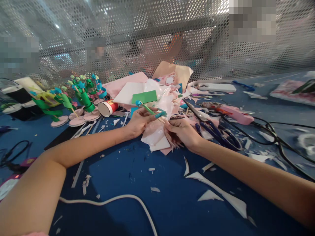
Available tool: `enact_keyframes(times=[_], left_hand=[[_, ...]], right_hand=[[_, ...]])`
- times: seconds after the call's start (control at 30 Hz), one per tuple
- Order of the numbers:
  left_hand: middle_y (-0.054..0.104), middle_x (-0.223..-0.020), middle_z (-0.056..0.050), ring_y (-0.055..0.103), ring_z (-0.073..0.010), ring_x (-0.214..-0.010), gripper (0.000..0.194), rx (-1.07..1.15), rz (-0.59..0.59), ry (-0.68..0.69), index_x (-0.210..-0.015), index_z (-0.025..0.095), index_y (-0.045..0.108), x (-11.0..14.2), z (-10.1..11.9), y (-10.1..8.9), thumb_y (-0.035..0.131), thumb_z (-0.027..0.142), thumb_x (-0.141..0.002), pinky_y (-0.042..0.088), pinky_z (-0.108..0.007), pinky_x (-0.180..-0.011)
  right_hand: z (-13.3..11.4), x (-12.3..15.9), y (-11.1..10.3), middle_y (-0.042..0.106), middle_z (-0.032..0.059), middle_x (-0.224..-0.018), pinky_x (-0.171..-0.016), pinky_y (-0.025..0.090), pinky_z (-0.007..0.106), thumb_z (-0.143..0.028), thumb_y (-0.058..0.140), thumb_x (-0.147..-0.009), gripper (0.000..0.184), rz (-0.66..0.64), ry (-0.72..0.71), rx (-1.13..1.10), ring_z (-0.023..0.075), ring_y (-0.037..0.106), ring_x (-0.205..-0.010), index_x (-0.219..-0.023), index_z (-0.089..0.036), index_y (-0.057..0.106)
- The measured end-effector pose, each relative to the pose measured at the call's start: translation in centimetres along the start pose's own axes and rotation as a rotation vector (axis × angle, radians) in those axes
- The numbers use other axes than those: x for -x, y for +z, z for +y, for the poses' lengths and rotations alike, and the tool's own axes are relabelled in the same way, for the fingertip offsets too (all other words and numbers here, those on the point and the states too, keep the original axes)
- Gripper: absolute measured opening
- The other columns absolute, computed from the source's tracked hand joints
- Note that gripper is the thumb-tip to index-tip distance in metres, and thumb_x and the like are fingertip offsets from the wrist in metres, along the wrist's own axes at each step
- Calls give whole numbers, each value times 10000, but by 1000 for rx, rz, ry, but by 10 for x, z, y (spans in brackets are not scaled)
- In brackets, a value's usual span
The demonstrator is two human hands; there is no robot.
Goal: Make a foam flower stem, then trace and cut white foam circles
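My left hand (140,122) is closed, pinching a thin stick wrapped in green paper (148,108) with a blue tip and a teal leaf. My right hand (182,132) is closed too, its fingers gripping the lower end of the same stick, over white and pink paper sheets (157,137). Both hands work above a blue table (137,183) strewn with paper scraps.
Finished paper flowers on round bases (78,101) stand at the left beside a tape roll (107,108). Blue scissors (216,132), a pink glue gun (235,114) with black cables, a phone (216,87) and a white cable (118,199) lie around. A perforated metal screen closes the back.
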State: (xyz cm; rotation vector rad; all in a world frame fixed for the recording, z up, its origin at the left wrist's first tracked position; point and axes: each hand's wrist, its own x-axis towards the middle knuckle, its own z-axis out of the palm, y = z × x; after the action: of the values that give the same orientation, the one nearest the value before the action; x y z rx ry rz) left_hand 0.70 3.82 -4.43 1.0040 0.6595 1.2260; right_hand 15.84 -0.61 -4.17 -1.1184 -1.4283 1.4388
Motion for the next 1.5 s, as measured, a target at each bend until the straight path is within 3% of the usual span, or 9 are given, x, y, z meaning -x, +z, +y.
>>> enact_keyframes(times=[0.17,0.43,0.57,0.7,0.87,1.13,1.5], left_hand=[[679,-664,29,661,-108,-701,248,3,2,19,-701,144,660,-2,-2,-2,792,86,-499,495,-231,-724],[682,-637,19,643,-88,-607,215,-2,67,-26,-732,131,650,-5,-1,1,766,94,-554,497,-212,-660],[675,-618,25,635,-76,-590,207,25,77,-45,-717,131,632,-4,0,2,756,81,-560,489,-194,-637],[659,-595,32,612,-67,-553,229,5,37,-52,-709,124,616,-4,-1,0,772,100,-542,484,-197,-620],[664,-595,24,617,-69,-563,298,-5,2,-33,-693,118,615,-4,-2,-1,815,136,-473,473,-186,-601],[671,-626,34,640,-82,-617,320,-4,-29,-40,-699,121,631,-2,0,0,818,109,-440,507,-211,-691],[676,-713,13,648,-103,-684,351,-67,-68,-45,-775,118,644,-2,-1,-3,813,124,-468,505,-255,-745]], right_hand=[[3,-1,2,436,-38,-310,-261,211,169,-595,603,-673,494,17,-33,28,49,346,-245,-471,-176,436],[5,2,4,473,-61,-396,-259,278,170,-596,553,-721,423,179,-125,63,59,393,-263,-653,-190,458],[5,4,2,506,-50,-473,-271,289,188,-629,528,-716,439,149,-159,58,70,422,-306,-692,-199,445],[7,7,1,488,-48,-467,-339,323,205,-598,553,-728,422,101,-261,250,71,430,-343,-686,-185,476],[8,8,2,516,-33,-446,-400,361,222,-466,651,-707,337,195,-328,467,93,478,-376,-617,-180,496],[8,4,2,531,-29,-398,-293,371,201,-489,696,-626,373,147,-130,240,81,449,-285,-578,-171,507],[-1,7,4,527,-28,-403,-276,387,159,-526,721,-570,423,95,-65,200,62,463,-292,-591,-147,535]])
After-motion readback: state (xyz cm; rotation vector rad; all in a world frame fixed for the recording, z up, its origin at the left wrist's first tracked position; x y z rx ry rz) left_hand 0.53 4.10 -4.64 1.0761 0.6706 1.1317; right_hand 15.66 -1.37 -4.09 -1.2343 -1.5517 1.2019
